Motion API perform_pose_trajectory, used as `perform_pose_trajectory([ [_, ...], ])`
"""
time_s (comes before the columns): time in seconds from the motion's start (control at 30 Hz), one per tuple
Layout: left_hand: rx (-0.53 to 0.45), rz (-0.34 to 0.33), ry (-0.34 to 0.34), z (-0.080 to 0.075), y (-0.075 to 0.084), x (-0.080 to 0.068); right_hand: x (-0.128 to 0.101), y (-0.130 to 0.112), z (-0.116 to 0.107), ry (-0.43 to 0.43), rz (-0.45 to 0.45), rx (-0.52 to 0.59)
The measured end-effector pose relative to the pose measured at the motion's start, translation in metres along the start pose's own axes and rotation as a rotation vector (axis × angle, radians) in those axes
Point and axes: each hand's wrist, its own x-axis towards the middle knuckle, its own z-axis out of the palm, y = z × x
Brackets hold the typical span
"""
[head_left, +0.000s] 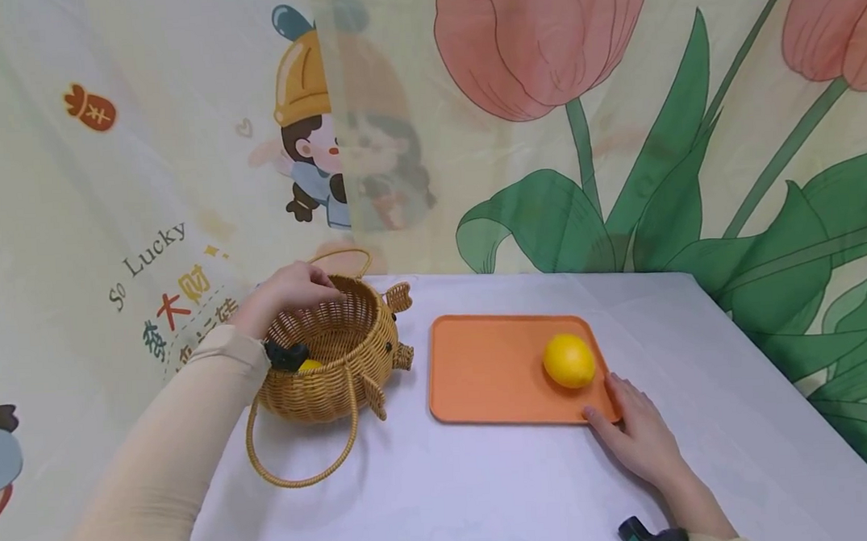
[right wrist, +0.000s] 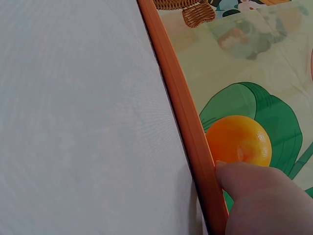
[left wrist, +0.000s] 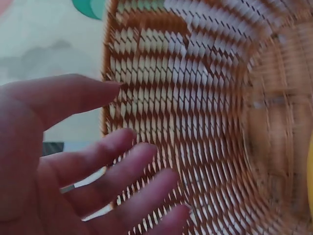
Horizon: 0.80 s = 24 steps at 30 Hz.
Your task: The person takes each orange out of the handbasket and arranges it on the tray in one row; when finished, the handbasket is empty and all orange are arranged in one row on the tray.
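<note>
My left hand (head_left: 292, 289) is over the far left rim of a pig-shaped wicker basket (head_left: 323, 400). In the left wrist view its fingers (left wrist: 151, 181) are spread and bent a little beside the woven wall, with nothing between them and the thumb. A yellow lemon (head_left: 310, 365) lies low inside the basket, mostly hidden by the rim and the black wrist camera. My right hand (head_left: 644, 435) holds the near right corner of an orange tray (head_left: 496, 373), thumb on the near rim, fingers along the right side. Another lemon (head_left: 568, 361) sits on the tray close to that hand.
Two looped handles hang off the basket; the near handle (head_left: 305, 482) rests toward the table's front. A white cloth (head_left: 443, 488) covers the table. Behind it hangs a printed curtain (head_left: 399, 143) with tulips and cartoon figures.
</note>
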Motion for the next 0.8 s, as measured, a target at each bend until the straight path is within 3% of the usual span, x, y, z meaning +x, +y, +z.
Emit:
perform_pose_trajectory([
  [0.23,0.11,-0.169,-0.212,-0.001,-0.005,0.005,0.0,0.002,-0.002,0.022,-0.007,-0.005],
  [0.43,0.17,-0.253,-0.474,0.007,-0.013,0.007,0.0,0.003,-0.002,0.025,-0.003,-0.003],
  [0.53,0.213,-0.329,-0.587,0.012,-0.018,0.009,0.0,0.003,0.0,0.029,-0.003,-0.004],
  [0.6,0.212,-0.382,-0.632,0.014,-0.021,0.009,0.0,0.004,0.001,0.03,-0.006,-0.008],
  [0.8,0.167,-0.55,-0.648,0.019,-0.023,0.007,0.001,0.005,0.002,0.021,-0.006,-0.009],
])
